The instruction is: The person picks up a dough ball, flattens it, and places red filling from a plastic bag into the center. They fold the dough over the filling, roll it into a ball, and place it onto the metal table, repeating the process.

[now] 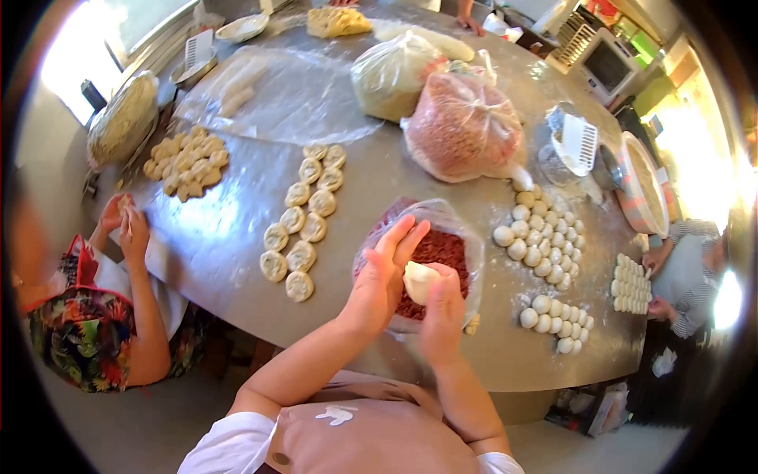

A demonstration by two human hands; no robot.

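A pale piece of dough [421, 282] is between my hands, above a plastic-lined container of dark red filling [446, 254]. My right hand [444, 308] has its fingers curled round the dough's right side. My left hand [382, 276] is tilted up beside it, fingers stretched out, its palm facing the dough. Left of the container, pleated round buns [300, 257] lie in two uneven columns on the metal table [237, 272]. To the right are floured dough balls [533, 237], with a smaller group of balls [553, 322] nearer the front edge.
A bag of pinkish filling [462, 126] and a pale bag [395, 75] stand behind the container. One person [103, 316] works at the left near a dough pile [188, 162]. Another person [687, 272] is at the right beside rows of dumplings [630, 284].
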